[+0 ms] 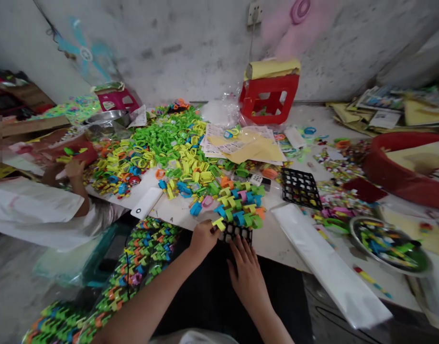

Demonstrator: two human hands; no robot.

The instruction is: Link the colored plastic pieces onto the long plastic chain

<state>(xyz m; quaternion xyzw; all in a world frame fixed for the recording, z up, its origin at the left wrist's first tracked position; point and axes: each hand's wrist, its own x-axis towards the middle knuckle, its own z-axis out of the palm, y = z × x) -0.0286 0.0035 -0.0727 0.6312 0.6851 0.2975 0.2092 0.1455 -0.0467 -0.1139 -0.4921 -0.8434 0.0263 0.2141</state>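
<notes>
At the table's front edge lies a black grid tray (pixel 235 232), its far part filled with rows of yellow, blue, green and orange plastic pieces (pixel 241 205). My left hand (pixel 204 239) is closed at the tray's left side, pinching a small yellow plastic piece (pixel 218 223). Stretched out, the fingers of my right hand (pixel 245 263) rest on the tray's near edge, with nothing visible in them. Just beyond the tray spreads a heap of loose green and yellow plastic pieces (pixel 183 148).
A white power bank-like block (pixel 147 202) lies left. To the right are another black grid tray (pixel 301 188), a long white strip (pixel 330 263) and a metal bowl (pixel 391 246). A red stool (pixel 269 98) stands behind. A co-worker's hand (pixel 75 169) is at far left.
</notes>
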